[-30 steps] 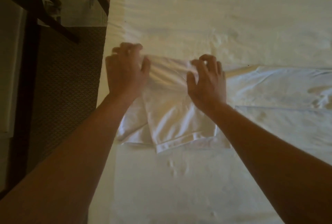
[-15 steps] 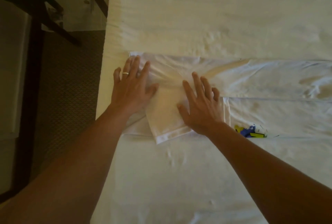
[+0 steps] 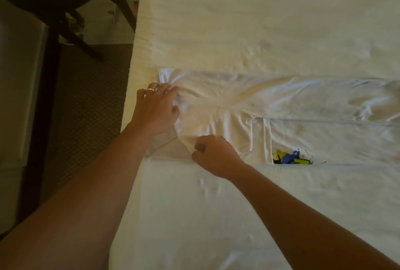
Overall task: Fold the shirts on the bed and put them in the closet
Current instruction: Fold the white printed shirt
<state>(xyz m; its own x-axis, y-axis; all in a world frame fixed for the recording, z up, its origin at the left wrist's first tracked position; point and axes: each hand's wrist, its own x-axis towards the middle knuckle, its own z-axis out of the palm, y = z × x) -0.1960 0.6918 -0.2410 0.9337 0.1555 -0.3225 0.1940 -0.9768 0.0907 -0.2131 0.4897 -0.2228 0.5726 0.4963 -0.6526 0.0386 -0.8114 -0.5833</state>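
A white shirt lies partly folded across the white bed, reaching from near the bed's left edge to the right border of the view. A blue and yellow print peeks out under a folded flap. My left hand, with a ring, grips bunched cloth at the shirt's left end; creases fan out from it. My right hand pinches the near edge of the folded sleeve part at the shirt's lower left. No closet is in view.
The bed's left edge runs down the middle left. Beyond it lies dark patterned carpet. A dark wooden chair stands at the top left, and a pale piece of furniture lines the left border.
Both hands lay flat on the folded sleeve half a second ago. Now the left hand has slid left and bunched the cloth, and the right has dropped to pinch the near edge.
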